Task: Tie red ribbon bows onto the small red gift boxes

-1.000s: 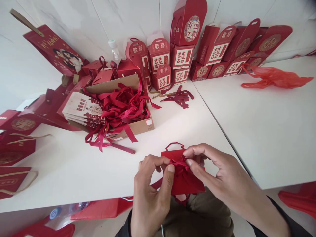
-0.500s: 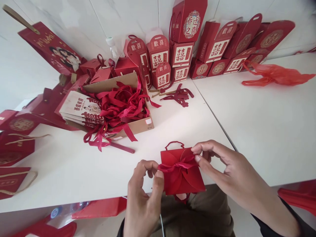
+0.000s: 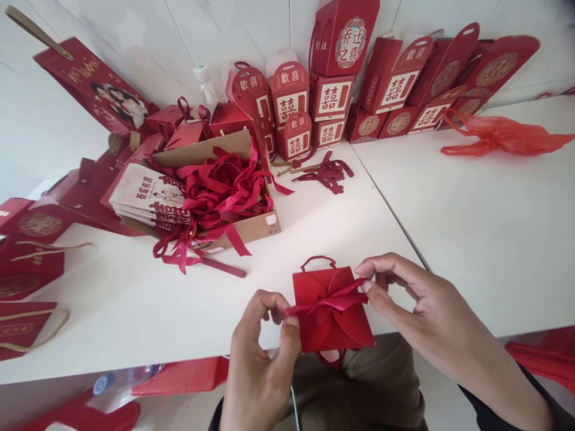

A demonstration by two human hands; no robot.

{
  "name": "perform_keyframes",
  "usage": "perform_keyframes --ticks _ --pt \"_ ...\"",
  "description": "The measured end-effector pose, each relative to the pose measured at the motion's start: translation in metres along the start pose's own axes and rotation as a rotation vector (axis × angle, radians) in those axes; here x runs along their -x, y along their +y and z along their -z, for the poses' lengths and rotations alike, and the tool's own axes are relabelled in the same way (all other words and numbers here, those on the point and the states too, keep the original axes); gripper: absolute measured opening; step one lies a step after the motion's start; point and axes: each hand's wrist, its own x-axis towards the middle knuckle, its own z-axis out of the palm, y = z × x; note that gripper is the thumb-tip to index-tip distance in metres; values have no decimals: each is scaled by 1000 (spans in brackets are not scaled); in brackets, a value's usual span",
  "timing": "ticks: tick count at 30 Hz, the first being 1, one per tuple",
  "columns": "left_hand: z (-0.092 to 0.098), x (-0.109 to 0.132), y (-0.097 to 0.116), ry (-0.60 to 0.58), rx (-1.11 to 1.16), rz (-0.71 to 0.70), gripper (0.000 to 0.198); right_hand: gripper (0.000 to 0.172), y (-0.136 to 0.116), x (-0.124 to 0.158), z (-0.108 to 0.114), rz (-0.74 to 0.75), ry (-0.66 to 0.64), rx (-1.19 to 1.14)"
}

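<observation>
A small red gift box (image 3: 314, 332) lies at the front edge of the white table, its curved top flaps folded together and a twisted cord handle (image 3: 318, 260) at its far side. Across its top runs a dark pink-red ribbon (image 3: 333, 301), tied in the middle. My left hand (image 3: 268, 353) pinches the ribbon's left part between thumb and forefinger. On the other side, the thumb and forefinger of my right hand (image 3: 404, 296) grip its right part, just above the box.
Behind to the left stands a cardboard box (image 3: 265, 226) heaped with red ribbons (image 3: 220, 185) and printed cards (image 3: 144, 191). Red gift boxes (image 3: 332, 99) are stacked along the wall. A red plastic bag (image 3: 507, 133) and cut cords (image 3: 330, 173) lie on the table (image 3: 485, 239).
My right hand has moved slightly right, and my left hand slightly left. The ribbon between them is now drawn out straighter and narrower across the gift box.
</observation>
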Motion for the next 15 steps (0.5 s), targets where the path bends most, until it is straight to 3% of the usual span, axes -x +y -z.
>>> perform_keyframes --ticks 6,10,13,15 --pt "2 0 5 -84 -32 -47 6 21 -4 -2 -2 10 -98 -17" --pt "1 -2 9 -58 -114 -96 5 16 -5 -3 -2 29 -49 -33" --pt "0 -3 9 -46 -160 -138 4 13 -9 0 -4 157 81 23" --pt "0 -3 9 -40 -172 -157 10 17 -14 3 -7 299 96 88"
